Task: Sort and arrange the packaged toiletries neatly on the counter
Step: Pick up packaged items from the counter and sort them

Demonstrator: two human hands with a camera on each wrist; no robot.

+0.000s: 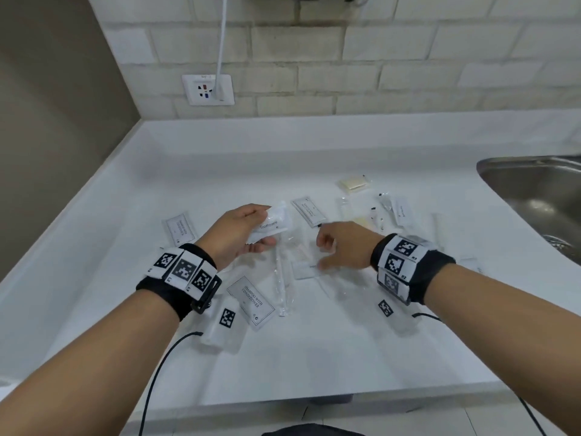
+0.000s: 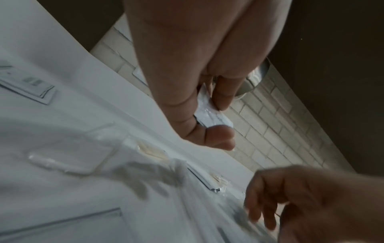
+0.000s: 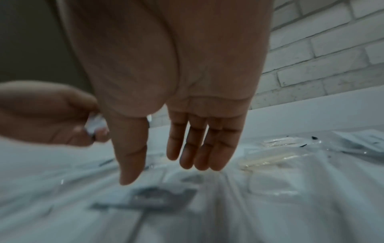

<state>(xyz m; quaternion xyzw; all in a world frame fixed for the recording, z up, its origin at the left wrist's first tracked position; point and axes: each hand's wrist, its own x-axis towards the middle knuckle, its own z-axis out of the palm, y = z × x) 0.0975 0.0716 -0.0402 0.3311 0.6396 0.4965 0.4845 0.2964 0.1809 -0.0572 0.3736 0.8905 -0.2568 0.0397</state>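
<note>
My left hand (image 1: 248, 229) pinches a white toothpaste packet (image 1: 274, 222) between thumb and fingers, lifted above the white counter (image 1: 125, 215); the left wrist view shows the same toothpaste packet (image 2: 212, 115) in its grip. My right hand (image 1: 330, 247) hovers with fingers (image 3: 195, 148) relaxed and holding nothing, just over another toothpaste packet (image 1: 306, 269) lying flat. A clear-wrapped toothbrush (image 1: 281, 278) lies between the hands. White shampoo sachets lie at the left (image 1: 178, 229), near my left wrist (image 1: 251, 300) and further back (image 1: 308, 211).
More small packets lie scattered at the right: a cream soap bar (image 1: 354, 182) and clear bags with black-tipped items (image 1: 385, 209). A steel sink (image 1: 540, 196) is sunk into the counter's right side. A wall socket (image 1: 208, 89) with a white cable is on the brick wall.
</note>
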